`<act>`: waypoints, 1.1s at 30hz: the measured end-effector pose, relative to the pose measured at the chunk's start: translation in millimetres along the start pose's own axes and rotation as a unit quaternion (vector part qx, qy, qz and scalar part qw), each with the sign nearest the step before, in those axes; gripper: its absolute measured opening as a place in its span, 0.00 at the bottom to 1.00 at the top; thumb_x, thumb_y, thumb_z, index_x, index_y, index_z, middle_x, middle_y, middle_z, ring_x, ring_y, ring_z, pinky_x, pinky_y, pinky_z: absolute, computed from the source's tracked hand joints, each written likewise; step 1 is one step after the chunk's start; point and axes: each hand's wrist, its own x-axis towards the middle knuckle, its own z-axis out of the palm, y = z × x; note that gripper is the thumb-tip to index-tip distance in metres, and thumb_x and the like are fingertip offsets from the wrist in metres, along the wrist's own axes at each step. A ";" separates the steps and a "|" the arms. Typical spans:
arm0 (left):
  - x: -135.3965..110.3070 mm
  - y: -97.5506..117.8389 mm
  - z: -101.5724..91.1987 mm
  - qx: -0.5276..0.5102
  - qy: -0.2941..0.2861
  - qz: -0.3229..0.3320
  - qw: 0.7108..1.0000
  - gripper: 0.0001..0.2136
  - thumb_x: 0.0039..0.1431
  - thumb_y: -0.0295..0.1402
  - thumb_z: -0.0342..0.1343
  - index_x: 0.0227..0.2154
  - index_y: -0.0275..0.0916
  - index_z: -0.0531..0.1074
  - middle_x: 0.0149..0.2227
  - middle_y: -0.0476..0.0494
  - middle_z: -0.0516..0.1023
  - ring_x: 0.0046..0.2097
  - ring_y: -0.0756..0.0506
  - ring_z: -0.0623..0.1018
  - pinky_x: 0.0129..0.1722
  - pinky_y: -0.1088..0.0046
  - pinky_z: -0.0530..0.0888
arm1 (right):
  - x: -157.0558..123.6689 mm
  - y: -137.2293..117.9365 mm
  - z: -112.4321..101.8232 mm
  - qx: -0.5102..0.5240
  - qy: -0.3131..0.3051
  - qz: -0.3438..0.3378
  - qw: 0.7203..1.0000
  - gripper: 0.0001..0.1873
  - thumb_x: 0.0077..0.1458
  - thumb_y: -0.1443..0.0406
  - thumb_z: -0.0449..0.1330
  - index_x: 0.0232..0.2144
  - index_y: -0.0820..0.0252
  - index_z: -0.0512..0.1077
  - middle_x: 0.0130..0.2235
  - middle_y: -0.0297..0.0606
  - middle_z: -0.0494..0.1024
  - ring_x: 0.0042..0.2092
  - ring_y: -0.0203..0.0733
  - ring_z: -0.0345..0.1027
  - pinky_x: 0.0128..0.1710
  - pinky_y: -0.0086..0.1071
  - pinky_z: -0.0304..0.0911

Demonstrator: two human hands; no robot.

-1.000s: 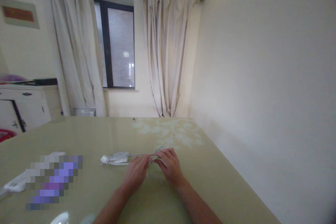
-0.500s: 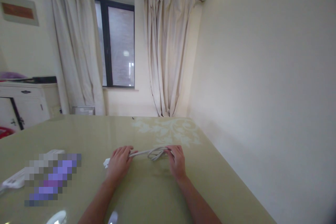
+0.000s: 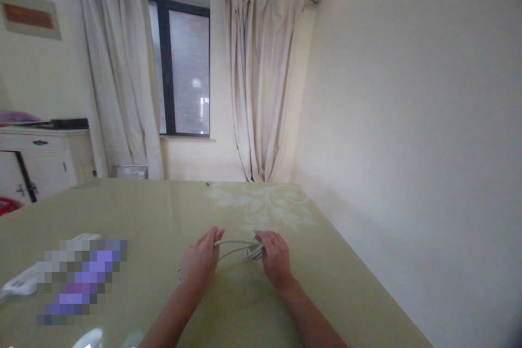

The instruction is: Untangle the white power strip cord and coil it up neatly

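The left hand [image 3: 200, 259] and right hand [image 3: 276, 255] grip one looped white cable [image 3: 253, 254], two strands [image 3: 236, 241] between them, and what seems one power strip [image 3: 22, 284] lies on one table [image 3: 134, 223].

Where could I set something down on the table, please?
Bare table lies between the right hand and the right edge, and beyond the white strip, toward the far edge. It is crowded at the left, where the strip and blurred purple item lie, and between the left hand and right hand, around the cable.
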 end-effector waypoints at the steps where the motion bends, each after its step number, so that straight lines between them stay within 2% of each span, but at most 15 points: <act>1: -2.2 8.3 -0.9 -0.016 -0.011 -0.001 1.000 0.15 0.76 0.37 0.39 0.42 0.43 0.71 0.39 0.41 0.83 0.39 0.43 0.83 0.33 0.72 0.65 | -0.1 0.7 -0.1 0.001 0.009 0.007 1.000 0.15 0.66 0.72 0.53 0.50 0.59 0.76 0.40 0.43 0.81 0.42 0.46 0.73 0.44 0.37 0.66; 4: -7.4 23.7 0.9 -0.064 -0.051 -0.004 0.997 0.15 0.76 0.36 0.36 0.44 0.42 0.68 0.37 0.40 0.83 0.41 0.42 0.83 0.34 0.71 0.65 | 0.4 0.5 -2.6 0.004 0.023 0.034 0.999 0.19 0.64 0.75 0.52 0.52 0.58 0.74 0.42 0.43 0.80 0.45 0.46 0.72 0.47 0.37 0.66; 6: -8.3 22.2 5.4 -0.055 -0.083 -0.015 0.995 0.15 0.76 0.35 0.35 0.46 0.41 0.67 0.36 0.38 0.82 0.40 0.39 0.83 0.33 0.69 0.64 | 1.6 -2.2 -4.7 0.002 0.019 0.040 0.999 0.22 0.61 0.76 0.52 0.54 0.58 0.72 0.45 0.44 0.79 0.48 0.47 0.71 0.50 0.39 0.66; 8: -6.2 11.5 9.2 -0.029 -0.109 -0.016 0.994 0.13 0.75 0.35 0.37 0.45 0.40 0.67 0.35 0.37 0.82 0.38 0.38 0.82 0.32 0.68 0.63 | 4.8 -6.3 -7.1 -0.006 -0.003 0.031 0.999 0.24 0.60 0.76 0.53 0.57 0.58 0.70 0.46 0.45 0.79 0.48 0.48 0.71 0.51 0.40 0.65; 10: -1.5 -4.1 9.0 -0.053 -0.119 0.021 0.991 0.11 0.73 0.39 0.43 0.45 0.40 0.67 0.32 0.41 0.80 0.36 0.39 0.80 0.33 0.68 0.63 | 10.7 -10.8 -10.8 -0.018 -0.042 0.022 0.999 0.25 0.60 0.75 0.54 0.59 0.59 0.69 0.44 0.44 0.79 0.46 0.49 0.71 0.49 0.41 0.65; 13: 7.5 -23.5 -1.6 -0.188 -0.109 0.104 0.971 0.17 0.67 0.49 0.52 0.47 0.41 0.67 0.26 0.52 0.73 0.30 0.44 0.75 0.31 0.71 0.64 | 22.0 -16.7 -20.3 -0.039 -0.113 0.018 0.993 0.23 0.63 0.71 0.58 0.60 0.59 0.68 0.43 0.44 0.79 0.45 0.49 0.72 0.46 0.41 0.65; 15: 11.1 -26.7 -11.5 -0.262 -0.074 0.126 0.954 0.20 0.68 0.53 0.46 0.42 0.41 0.69 0.25 0.52 0.71 0.29 0.45 0.72 0.30 0.71 0.63 | 27.4 -20.5 -27.7 -0.049 -0.158 0.015 0.986 0.20 0.65 0.65 0.61 0.58 0.58 0.70 0.44 0.45 0.80 0.45 0.50 0.73 0.46 0.40 0.65; 17: 10.3 -20.1 -17.8 -0.269 -0.038 0.125 0.954 0.25 0.70 0.54 0.38 0.31 0.41 0.71 0.25 0.49 0.72 0.30 0.45 0.71 0.32 0.70 0.63 | 28.7 -25.0 -33.6 -0.048 -0.197 0.013 0.979 0.15 0.65 0.61 0.62 0.52 0.57 0.75 0.44 0.44 0.81 0.45 0.49 0.74 0.45 0.39 0.65; 19: 4.7 -5.8 -17.7 -0.208 -0.034 0.133 0.968 0.29 0.71 0.53 0.37 0.23 0.40 0.70 0.24 0.46 0.73 0.30 0.45 0.72 0.33 0.69 0.63 | 26.4 -30.8 -36.2 -0.027 -0.233 0.014 0.972 0.12 0.64 0.60 0.63 0.48 0.55 0.77 0.43 0.42 0.82 0.44 0.49 0.75 0.44 0.37 0.66; 22: -8.7 19.1 -8.2 -0.111 -0.069 0.196 0.972 0.25 0.72 0.47 0.40 0.26 0.41 0.74 0.29 0.44 0.77 0.32 0.45 0.75 0.33 0.69 0.63 | 20.3 -38.9 -34.9 0.032 -0.266 0.029 0.963 0.18 0.59 0.65 0.64 0.52 0.56 0.75 0.44 0.43 0.83 0.44 0.49 0.76 0.45 0.37 0.67; 24: -17.1 30.4 -1.4 -0.094 -0.068 0.233 0.966 0.23 0.74 0.43 0.37 0.31 0.42 0.75 0.33 0.43 0.79 0.34 0.45 0.77 0.34 0.70 0.65 | 17.5 -40.5 -33.1 0.096 -0.245 0.066 0.963 0.29 0.56 0.68 0.63 0.60 0.57 0.69 0.46 0.43 0.82 0.44 0.47 0.76 0.47 0.37 0.68; 26: -23.3 35.0 3.2 -0.103 -0.043 0.258 0.960 0.22 0.75 0.41 0.34 0.36 0.41 0.73 0.36 0.43 0.78 0.36 0.45 0.78 0.36 0.70 0.68 | 16.1 -37.9 -32.0 0.167 -0.185 0.116 0.961 0.36 0.54 0.70 0.63 0.65 0.56 0.63 0.47 0.41 0.81 0.45 0.44 0.75 0.48 0.36 0.68; 28: -27.3 35.2 7.1 -0.103 -0.009 0.288 0.952 0.18 0.73 0.46 0.41 0.42 0.42 0.72 0.40 0.42 0.78 0.38 0.43 0.78 0.38 0.68 0.70 | 15.0 -32.8 -31.6 0.211 -0.127 0.140 0.959 0.38 0.53 0.70 0.63 0.66 0.55 0.62 0.47 0.40 0.79 0.45 0.43 0.73 0.50 0.36 0.68; 31: -28.6 34.2 16.2 -0.073 0.050 0.335 0.938 0.16 0.69 0.49 0.51 0.47 0.44 0.72 0.44 0.42 0.78 0.39 0.42 0.79 0.39 0.67 0.73 | 11.5 -26.1 -29.5 0.221 -0.101 0.102 0.965 0.38 0.55 0.73 0.60 0.67 0.53 0.61 0.52 0.43 0.75 0.51 0.45 0.70 0.55 0.40 0.68; 33: -25.9 34.0 23.8 -0.046 0.100 0.363 0.925 0.12 0.72 0.42 0.47 0.46 0.45 0.74 0.41 0.43 0.79 0.38 0.43 0.79 0.39 0.68 0.73 | 8.4 -24.0 -26.4 0.205 -0.115 0.062 0.970 0.37 0.57 0.75 0.55 0.68 0.52 0.60 0.55 0.44 0.74 0.56 0.47 0.68 0.59 0.44 0.66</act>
